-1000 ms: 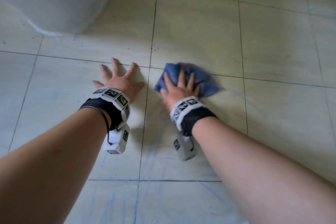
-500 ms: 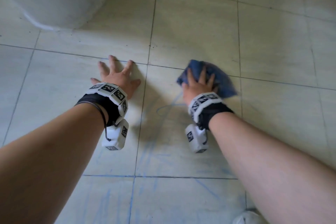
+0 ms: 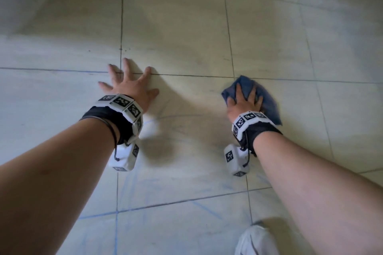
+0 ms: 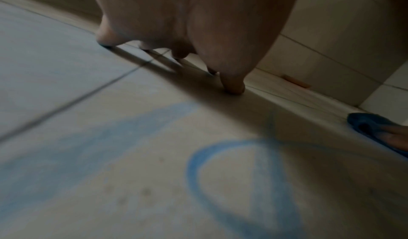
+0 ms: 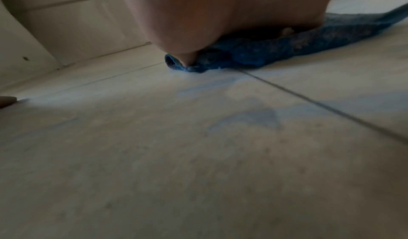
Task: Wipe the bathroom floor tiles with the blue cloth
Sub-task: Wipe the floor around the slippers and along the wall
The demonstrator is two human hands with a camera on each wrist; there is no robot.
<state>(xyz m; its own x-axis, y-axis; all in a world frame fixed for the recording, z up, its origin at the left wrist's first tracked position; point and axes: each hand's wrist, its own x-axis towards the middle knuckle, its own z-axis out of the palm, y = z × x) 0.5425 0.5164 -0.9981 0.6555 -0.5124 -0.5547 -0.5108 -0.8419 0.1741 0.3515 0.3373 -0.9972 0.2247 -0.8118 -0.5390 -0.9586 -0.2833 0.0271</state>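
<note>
Since the earlier frame the right hand has carried the blue cloth rightward, away from the left hand. Nearest, blue streaks remain on the floor tiles. The wiping stroke is underway; next it likely needs to sweep back over those marks. Farther out, the right grip lies flat, fingers spread, pressing the cloth; the left, fingers apart, braces on bare tile.

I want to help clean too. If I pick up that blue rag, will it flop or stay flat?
The crumpled blue cloth would probably flop: it bunches under the right hand. Its thin folds suggest it is light. It likely slides easily over the smooth floor tiles.
</note>
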